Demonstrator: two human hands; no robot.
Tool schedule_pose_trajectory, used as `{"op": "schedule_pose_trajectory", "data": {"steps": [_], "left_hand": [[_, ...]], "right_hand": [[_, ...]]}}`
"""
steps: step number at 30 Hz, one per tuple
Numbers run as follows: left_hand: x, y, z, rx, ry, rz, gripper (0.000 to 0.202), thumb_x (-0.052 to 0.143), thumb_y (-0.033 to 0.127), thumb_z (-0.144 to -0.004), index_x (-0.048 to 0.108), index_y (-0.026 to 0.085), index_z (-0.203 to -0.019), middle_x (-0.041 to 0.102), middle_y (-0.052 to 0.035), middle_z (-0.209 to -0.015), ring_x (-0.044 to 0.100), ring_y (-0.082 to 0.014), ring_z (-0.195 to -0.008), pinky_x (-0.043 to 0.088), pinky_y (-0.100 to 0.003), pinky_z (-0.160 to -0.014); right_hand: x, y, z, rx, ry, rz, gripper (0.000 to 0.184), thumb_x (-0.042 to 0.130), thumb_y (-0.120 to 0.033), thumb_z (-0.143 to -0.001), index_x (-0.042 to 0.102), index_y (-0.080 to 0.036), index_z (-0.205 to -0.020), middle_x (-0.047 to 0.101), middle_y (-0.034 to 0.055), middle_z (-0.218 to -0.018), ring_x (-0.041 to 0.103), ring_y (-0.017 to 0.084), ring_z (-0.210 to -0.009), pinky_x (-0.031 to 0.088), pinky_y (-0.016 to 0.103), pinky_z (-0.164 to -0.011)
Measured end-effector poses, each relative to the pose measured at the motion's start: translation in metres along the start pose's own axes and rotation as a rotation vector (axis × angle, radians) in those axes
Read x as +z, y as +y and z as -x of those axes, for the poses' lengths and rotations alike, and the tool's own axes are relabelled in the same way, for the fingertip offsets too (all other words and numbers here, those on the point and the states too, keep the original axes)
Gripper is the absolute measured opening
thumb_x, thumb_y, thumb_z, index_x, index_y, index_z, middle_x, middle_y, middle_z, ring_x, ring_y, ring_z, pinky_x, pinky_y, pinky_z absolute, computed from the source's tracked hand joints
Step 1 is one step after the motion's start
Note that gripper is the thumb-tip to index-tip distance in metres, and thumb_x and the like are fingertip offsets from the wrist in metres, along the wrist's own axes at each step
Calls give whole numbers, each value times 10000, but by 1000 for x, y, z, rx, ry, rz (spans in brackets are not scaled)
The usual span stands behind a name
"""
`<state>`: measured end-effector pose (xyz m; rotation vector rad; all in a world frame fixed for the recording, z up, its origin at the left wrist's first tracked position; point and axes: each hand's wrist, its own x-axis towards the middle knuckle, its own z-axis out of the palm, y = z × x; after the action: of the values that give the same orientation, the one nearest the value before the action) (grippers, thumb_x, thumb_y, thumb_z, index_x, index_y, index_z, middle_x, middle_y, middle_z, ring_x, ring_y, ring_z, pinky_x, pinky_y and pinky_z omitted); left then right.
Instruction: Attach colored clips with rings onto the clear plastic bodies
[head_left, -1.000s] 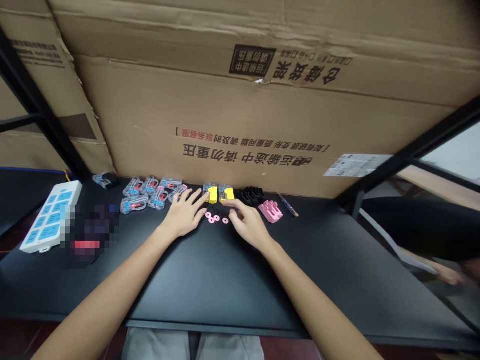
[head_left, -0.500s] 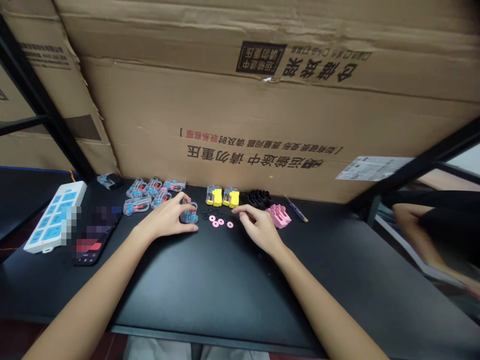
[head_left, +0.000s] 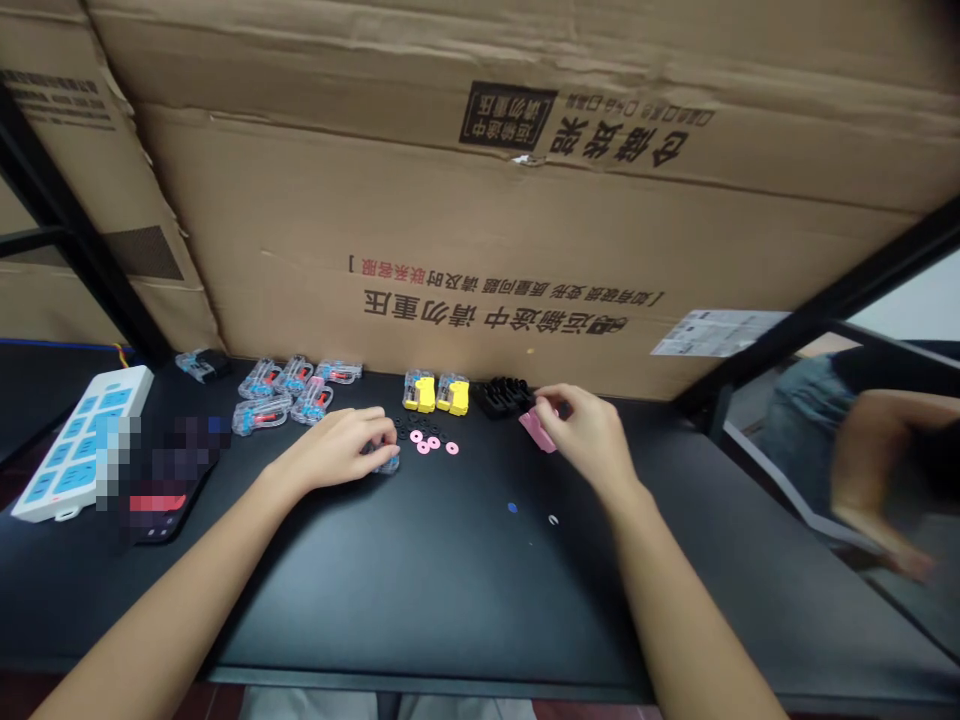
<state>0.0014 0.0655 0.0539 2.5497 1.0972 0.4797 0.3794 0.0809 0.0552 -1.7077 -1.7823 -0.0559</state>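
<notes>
My left hand [head_left: 341, 447] lies curled over a clear plastic part [head_left: 388, 463] on the black table [head_left: 420, 570], fingers closed on it. My right hand [head_left: 589, 432] rests on the pink plastic piece [head_left: 534, 428], fingers bent around it. Between the hands lie small pink washers [head_left: 431, 444] and black rings [head_left: 411, 428]. Behind them stand two yellow parts [head_left: 436, 394] and a black toothed part [head_left: 502, 396].
Several clear parts [head_left: 289, 388] with blue and red insides lie at the back left. A white and blue power strip [head_left: 75, 442] and a phone [head_left: 161, 475] sit at the left. A large cardboard sheet [head_left: 480, 200] leans behind. Another person's arm [head_left: 877, 470] is at the right.
My right hand moved right from the washers onto the pink piece. My left hand drew a clear part toward me and stays closed over it.
</notes>
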Motion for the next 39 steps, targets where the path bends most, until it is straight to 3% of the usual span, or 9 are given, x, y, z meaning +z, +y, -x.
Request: {"op": "schedule_pose_trajectory", "data": {"steps": [3,9,15,17,20,26,30,35,39], "left_hand": [[7,2,-3,11,-18,3,301,552,392,-1071,637,215,-844,658,-8,-807,615,-186,-776,407,-311,-735],[4,1,-2,-30,-26,9,296,570,396,-1057,620,226,-821,677,1,-774,624,-192,-741,360,-308,-675],[6,13,-3,-4,49,-134,292,568,410,-1076,664,216,-880,730,-27,-854,672,-232,-846,425,-372,-812],[10,22,-3,16,123,-118,319,627,521,-1050,701,217,-1111,764,-59,-1039,686,-273,-1001,449,-417,-920],[18,35,-3,51,178,-20,745,792,683,-888,582,239,-1448,722,-104,-1347,655,-328,-1208,447,-470,-1064],[32,38,-5,47,207,77,820,902,544,-815,538,243,-1486,675,-122,-1444,636,-349,-1320,433,-485,-1137],[31,32,-6,75,185,76,724,917,537,-802,603,248,-1387,730,-92,-1350,675,-325,-1232,420,-481,-1138],[29,29,-6,59,140,71,815,941,720,-684,659,243,-1281,740,-84,-1244,679,-328,-1165,441,-472,-1095],[32,29,-6,68,94,83,848,898,781,-696,661,253,-1315,728,-86,-1219,672,-336,-1156,453,-469,-1076]], "right_hand": [[-9,16,-3,73,-102,110,218,668,-401,-872,815,-240,-876,816,76,-909,744,273,-842,484,340,-688],[-1,10,0,96,-271,145,275,728,-460,-867,784,-248,-701,787,67,-744,697,241,-666,391,309,-562],[16,-43,17,-23,-353,-450,301,702,-458,-910,754,-208,-751,760,57,-703,657,196,-618,466,302,-574],[24,-65,27,56,-454,-690,318,733,-487,-903,728,-197,-774,747,50,-707,643,179,-597,490,297,-566],[35,-87,40,223,-609,-957,372,792,-545,-887,709,-188,-823,726,29,-698,606,136,-538,493,269,-532],[46,-94,52,343,-809,-1245,409,877,-540,-851,688,-180,-890,759,34,-758,664,119,-586,539,236,-580],[42,-91,49,223,-865,-1139,440,796,-615,-909,689,-188,-892,751,35,-760,664,137,-580,539,261,-564],[39,-69,39,-72,-455,-548,289,701,-474,-995,767,-209,-901,773,47,-811,674,184,-687,520,300,-642],[48,-50,34,-181,-453,-352,244,780,-469,-936,809,-227,-949,758,40,-835,659,189,-686,498,301,-640]]}}
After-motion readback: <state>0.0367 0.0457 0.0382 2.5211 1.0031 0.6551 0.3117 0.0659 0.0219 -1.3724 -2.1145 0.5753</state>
